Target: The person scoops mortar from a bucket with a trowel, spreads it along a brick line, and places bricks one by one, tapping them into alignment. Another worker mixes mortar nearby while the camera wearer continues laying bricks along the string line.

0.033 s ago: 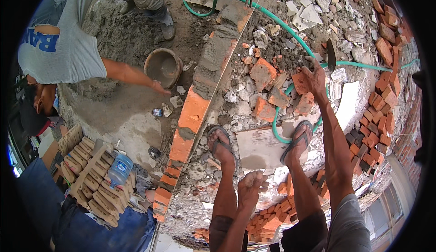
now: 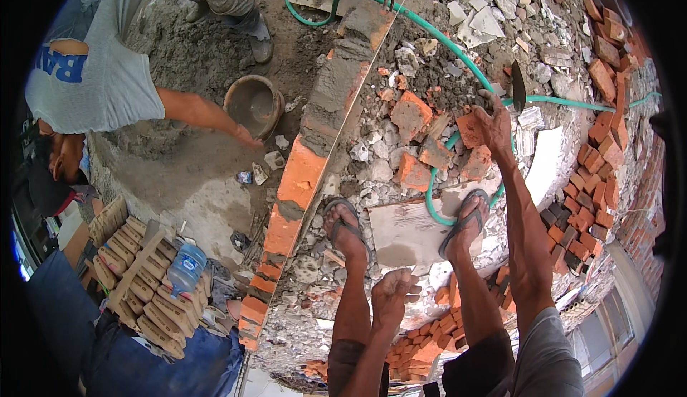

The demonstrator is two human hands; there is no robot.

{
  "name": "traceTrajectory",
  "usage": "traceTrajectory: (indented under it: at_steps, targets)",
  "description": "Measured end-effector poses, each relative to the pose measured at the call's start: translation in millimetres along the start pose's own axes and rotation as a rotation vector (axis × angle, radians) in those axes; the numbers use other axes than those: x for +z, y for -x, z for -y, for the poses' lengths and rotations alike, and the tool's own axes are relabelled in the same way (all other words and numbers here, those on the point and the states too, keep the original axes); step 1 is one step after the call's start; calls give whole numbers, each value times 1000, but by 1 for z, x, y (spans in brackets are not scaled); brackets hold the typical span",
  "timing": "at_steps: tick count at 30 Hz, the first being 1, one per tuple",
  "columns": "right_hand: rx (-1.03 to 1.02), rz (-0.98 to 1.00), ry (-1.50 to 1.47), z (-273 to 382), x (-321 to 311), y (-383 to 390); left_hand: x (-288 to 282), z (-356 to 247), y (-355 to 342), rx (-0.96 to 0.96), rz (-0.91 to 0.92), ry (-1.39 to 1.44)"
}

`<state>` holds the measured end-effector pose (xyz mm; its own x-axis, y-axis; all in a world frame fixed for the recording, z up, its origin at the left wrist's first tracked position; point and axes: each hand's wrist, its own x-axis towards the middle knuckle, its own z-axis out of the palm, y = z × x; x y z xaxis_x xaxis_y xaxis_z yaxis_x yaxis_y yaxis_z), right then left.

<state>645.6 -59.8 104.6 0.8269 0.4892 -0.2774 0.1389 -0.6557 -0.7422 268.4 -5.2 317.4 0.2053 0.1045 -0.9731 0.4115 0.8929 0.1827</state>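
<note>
My right hand (image 2: 494,123) reaches down over the rubble, its fingers bent around the edge of a broken brick (image 2: 470,131). Just beside that hand a dark trowel blade (image 2: 518,88) points up; whether the trowel's handle is also in the hand is hidden. Nothing shows in my left hand (image 2: 393,295), held in front of me with fingers loosely bent and slightly apart. More brick pieces (image 2: 411,115) lie left of my right hand. A green hose (image 2: 458,47) runs behind it and loops near my right foot.
A low brick wall (image 2: 300,175) with wet mortar and a taut string runs along my left. Beyond it a co-worker's hand (image 2: 247,138) is near a mortar bucket (image 2: 254,107). Stacked bags with a water bottle (image 2: 187,268) stand lower left; piled bricks (image 2: 583,211) line the right.
The whole view has shifted very slightly, with things sitting a little farther left. Both hands keep the same pose, and nothing has visibly been picked up or let go.
</note>
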Motion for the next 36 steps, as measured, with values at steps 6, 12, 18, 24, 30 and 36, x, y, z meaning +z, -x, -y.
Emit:
traceTrajectory:
  at_steps: [6,12,18,24,30,36]
  targets:
    - [460,81,-741,91,4,45,-2,2,-1,-38,-11,14]
    - [157,229,-1090,269,23,104,-3,-1,1,-61,-27,-39]
    - [-200,-121,-173,277,61,103,-3,-14,4,-6,27,-13]
    - [-57,182,631,71,72,-3,-6,-17,8,-37,1,-17]
    - [-269,-42,542,52,71,-14,-5,-19,11,-30,-17,44]
    - [25,237,-765,198,28,43,-3,-19,6,-26,-17,79]
